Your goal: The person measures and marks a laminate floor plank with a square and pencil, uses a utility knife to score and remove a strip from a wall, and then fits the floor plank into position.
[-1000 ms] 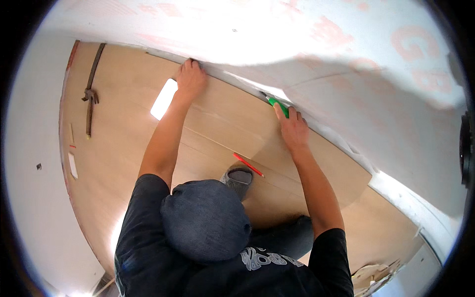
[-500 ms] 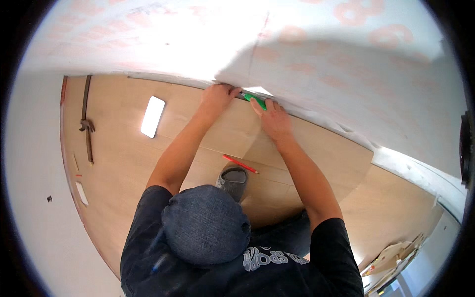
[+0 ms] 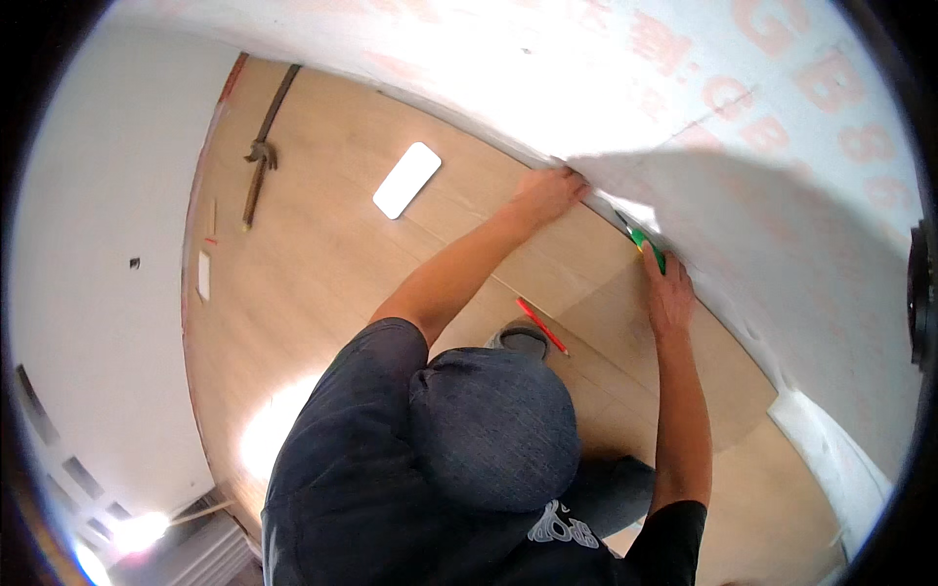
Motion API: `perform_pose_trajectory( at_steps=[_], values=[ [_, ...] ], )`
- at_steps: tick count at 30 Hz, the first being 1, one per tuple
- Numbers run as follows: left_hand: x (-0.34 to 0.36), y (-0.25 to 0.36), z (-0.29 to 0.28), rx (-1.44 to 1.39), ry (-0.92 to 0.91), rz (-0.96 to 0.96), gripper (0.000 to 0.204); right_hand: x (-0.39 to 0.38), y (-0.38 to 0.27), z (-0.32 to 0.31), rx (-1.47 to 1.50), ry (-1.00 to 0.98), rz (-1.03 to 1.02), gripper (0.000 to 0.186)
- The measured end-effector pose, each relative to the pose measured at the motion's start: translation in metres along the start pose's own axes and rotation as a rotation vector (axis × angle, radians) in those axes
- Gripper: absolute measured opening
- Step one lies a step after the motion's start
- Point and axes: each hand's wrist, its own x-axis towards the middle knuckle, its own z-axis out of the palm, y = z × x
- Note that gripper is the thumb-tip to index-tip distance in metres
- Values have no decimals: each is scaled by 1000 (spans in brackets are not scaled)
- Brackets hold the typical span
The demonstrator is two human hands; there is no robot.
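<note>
My right hand [image 3: 671, 293] is closed round a green utility knife [image 3: 648, 249]. Its blade end points toward the seam where the pale wood floorboards [image 3: 469, 176] meet the white sheeting [image 3: 762, 215] on the wall. Farther along that same edge, to the left, my left hand [image 3: 549, 195] rests with its fingers bent and pressed together at the grey strip beside the boards. What those fingers grip is too small to make out.
A red pencil [image 3: 543, 327] lies on the boards by my shoe [image 3: 523, 340]. A white phone-like slab [image 3: 407, 181] lies beyond my left forearm. Toward the left wall are a hammer [image 3: 261, 154], a dark bar [image 3: 280, 98] and a small white strip [image 3: 203, 275].
The whole view has turned, so the wall edge now slopes more steeply. My right hand has drawn the knife away from my left hand, back along the edge toward me.
</note>
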Motion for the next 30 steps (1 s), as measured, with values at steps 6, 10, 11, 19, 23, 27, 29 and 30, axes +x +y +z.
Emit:
perform_pose_trajectory(
  at_steps=[6, 10, 11, 19, 23, 27, 29, 30],
  values=[
    [-14, 30, 11, -36, 59, 96, 26, 4, -5, -2, -22, 45, -42, 59],
    [4, 27, 14, 30, -64, 63, 19, 16, -15, 5, -26, 14, -14, 62],
    [7, 25, 16, 78, -86, 75, 18, 17, -16, 5, -32, -12, -5, 62],
    [14, 19, 10, 227, -127, 89, 18, 17, -17, 4, -36, -7, -15, 63],
    [16, 21, 8, 151, -146, -1, 33, 22, -23, -2, -28, 0, -25, 58],
    [16, 25, 7, 205, -140, -73, 35, 20, -23, 3, -28, 24, -25, 53],
    [15, 28, 3, 205, -184, -136, 36, 16, -22, 5, -27, 3, 0, 52],
    [16, 24, 6, 163, -172, -169, 38, 15, -22, 5, -41, 0, 7, 52]
  ],
)
